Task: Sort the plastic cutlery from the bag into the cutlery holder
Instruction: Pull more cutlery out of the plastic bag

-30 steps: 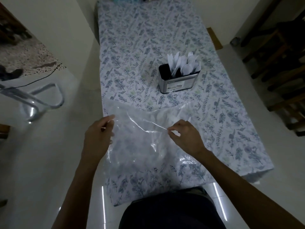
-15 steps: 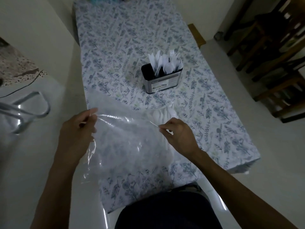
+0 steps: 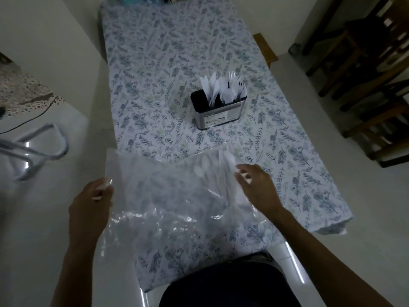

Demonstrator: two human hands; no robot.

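Note:
A clear plastic bag (image 3: 168,196) lies over the near end of the table. White plastic spoons (image 3: 212,167) show through its upper right part. My left hand (image 3: 93,204) pinches the bag's left edge. My right hand (image 3: 257,187) rests at the bag's right side, its fingers curled at the spoons; the frame is blurred there. Farther back stands the metal cutlery holder (image 3: 219,111) with white knives, spoons and forks (image 3: 223,89) upright in it.
The table wears a blue floral cloth (image 3: 168,63). A metal chair frame (image 3: 33,147) is on the floor to the left. Dark wooden chairs (image 3: 367,69) stand to the right. Small items sit at the table's far end.
The bag's opening has been pulled wider and flatter. My left hand has dropped lower along the left edge, and my right hand has shifted right toward the spoons.

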